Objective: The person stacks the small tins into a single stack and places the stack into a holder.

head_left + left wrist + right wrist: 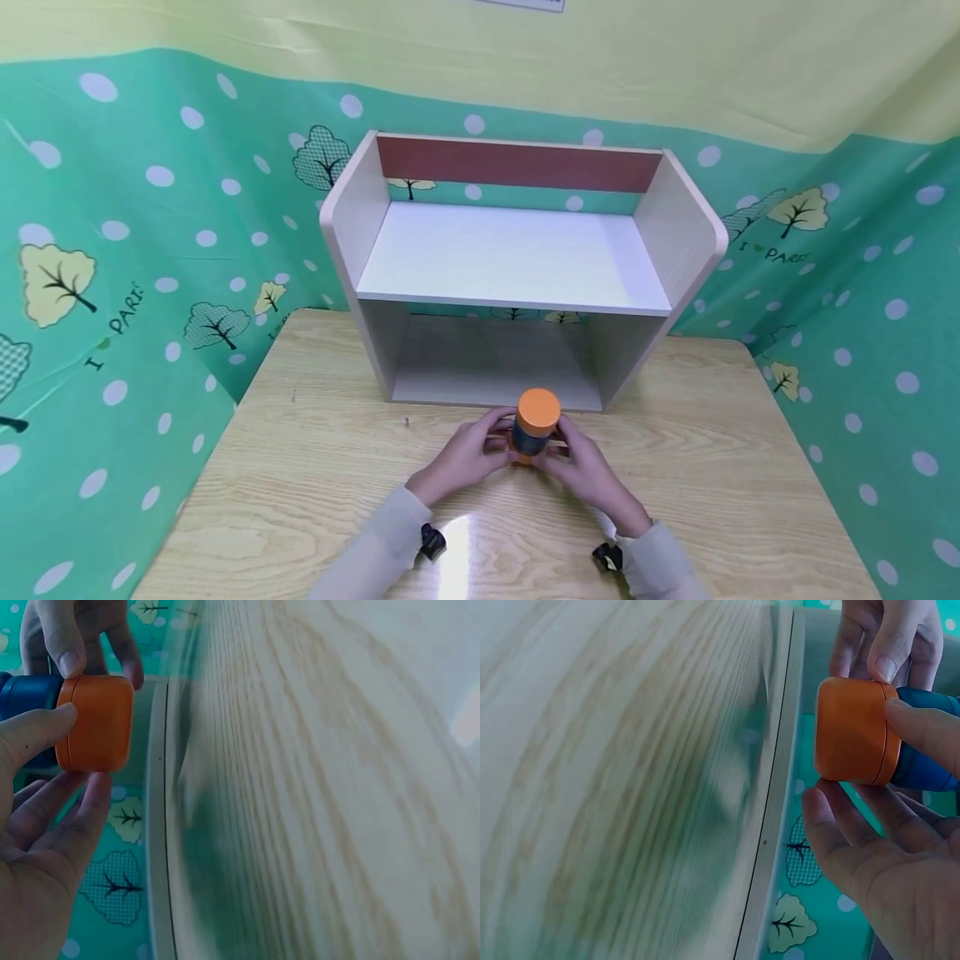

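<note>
In the head view, a cylindrical container with an orange cap (538, 408) and a dark blue middle (528, 442) stands upright before the shelf's lower front edge. My left hand (467, 454) holds it from the left side, thumb and fingers around its lower part. From the right, my right hand (588, 473) grips it in the same way. Both wrist views show its orange lower end (97, 724) between the two hands, with a thumb (922, 727) across the seam. Whether its base touches the table cannot be told.
A two-tier white shelf (517, 254) with side panels and a reddish back rail stands on the wooden table (300, 500) behind the hands. Green dotted cloth (135, 275) hangs around the back and sides. Small black devices (432, 542) sit at both wrists.
</note>
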`<move>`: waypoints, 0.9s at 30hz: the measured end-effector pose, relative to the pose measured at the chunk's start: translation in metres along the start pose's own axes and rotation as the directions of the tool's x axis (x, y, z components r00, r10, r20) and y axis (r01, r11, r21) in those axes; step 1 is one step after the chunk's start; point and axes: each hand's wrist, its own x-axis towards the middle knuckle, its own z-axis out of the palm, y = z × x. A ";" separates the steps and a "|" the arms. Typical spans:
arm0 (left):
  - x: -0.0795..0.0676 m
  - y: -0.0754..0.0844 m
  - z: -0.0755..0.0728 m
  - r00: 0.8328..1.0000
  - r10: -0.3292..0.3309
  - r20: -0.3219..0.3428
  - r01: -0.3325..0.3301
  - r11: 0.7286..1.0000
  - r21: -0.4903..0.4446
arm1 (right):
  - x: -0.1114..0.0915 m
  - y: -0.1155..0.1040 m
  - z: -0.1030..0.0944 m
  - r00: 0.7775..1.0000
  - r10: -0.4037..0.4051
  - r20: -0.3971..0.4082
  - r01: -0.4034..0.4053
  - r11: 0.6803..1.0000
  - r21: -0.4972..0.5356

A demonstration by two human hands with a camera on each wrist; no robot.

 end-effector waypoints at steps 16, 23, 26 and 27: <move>-0.009 0.015 -0.020 1.000 0.002 0.020 -0.002 1.000 0.025 | 0.003 -0.030 0.006 0.999 -0.035 0.001 0.035 0.999 0.026; -0.008 0.019 -0.024 0.999 0.046 0.013 -0.047 0.998 0.034 | -0.001 -0.066 -0.002 0.999 -0.039 0.020 0.039 0.999 0.024; -0.009 0.021 -0.026 0.999 0.049 0.010 -0.049 0.998 0.031 | -0.001 -0.070 -0.002 0.999 -0.036 0.018 0.036 0.999 0.029; -0.009 0.022 -0.026 0.999 0.049 0.009 -0.049 0.998 0.030 | -0.001 -0.070 -0.002 0.999 -0.036 0.015 0.036 0.999 0.031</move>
